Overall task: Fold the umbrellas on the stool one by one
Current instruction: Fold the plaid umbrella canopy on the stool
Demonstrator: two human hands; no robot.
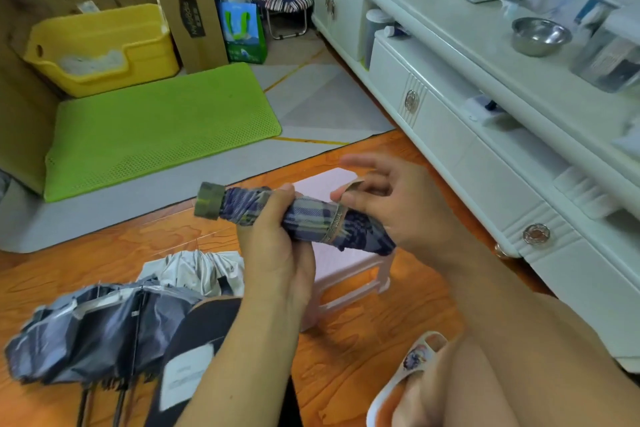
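My left hand (pixel 277 246) grips the rolled plaid umbrella (pixel 298 215) above the pink stool (pixel 349 270); my right hand (pixel 388 198) pinches its strap (pixel 349 188), fingers blurred. Another umbrella (pixel 97 326) lies left, partly cut off.

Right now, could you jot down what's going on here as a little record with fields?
Activity: a person rolls up a plaid umbrella above a pale stool
Left hand: grips the rolled canopy near its middle
Right hand: pinches the end of the strap that wraps the canopy
Handle: olive green, points left
Waiting: a grey umbrella, unfolded, on the floor at lower left
Floor: orange wood, green mat beyond
Right side: white cabinet with a steel bowl on top
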